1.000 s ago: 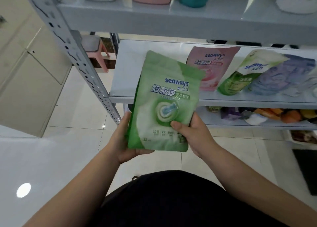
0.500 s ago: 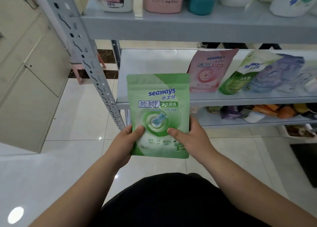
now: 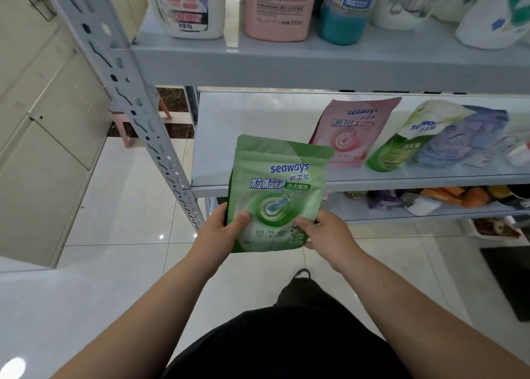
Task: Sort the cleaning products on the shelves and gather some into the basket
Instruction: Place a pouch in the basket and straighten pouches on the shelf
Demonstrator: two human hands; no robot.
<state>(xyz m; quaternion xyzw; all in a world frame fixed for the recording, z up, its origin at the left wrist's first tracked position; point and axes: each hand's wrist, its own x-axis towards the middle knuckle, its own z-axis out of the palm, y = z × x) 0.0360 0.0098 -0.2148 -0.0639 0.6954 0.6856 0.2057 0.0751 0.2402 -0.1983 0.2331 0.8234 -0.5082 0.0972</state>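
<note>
While the green pouch [image 3: 276,192] was held upright in the air just in front of the middle shelf [image 3: 252,120], with its printed face turned to the camera, both hands had it by its lower corners. The left hand [image 3: 220,232] gripped the lower left corner, its thumb [image 3: 243,216] pressed flat on the printed front and its other fingers curled out of sight behind the pack. The right hand [image 3: 329,235] pinched the lower right corner in the same way, thumb [image 3: 304,222] on the front and the remaining fingers hidden behind. The pouch's top edge tilted a little to the right and, in view, covered the foot of a pink pouch [image 3: 352,132] that stood on the middle shelf. Just beside that one leaned a green-and-white pouch [image 3: 401,146], and against it a purple pouch [image 3: 459,140]. On the upper shelf [image 3: 315,63] a white bottle [image 3: 186,5], a pink bottle [image 3: 278,5] and a blue bottle [image 3: 342,14] stood in a row. A lower shelf [image 3: 372,215] held orange and purple packs, too blurred to name
</note>
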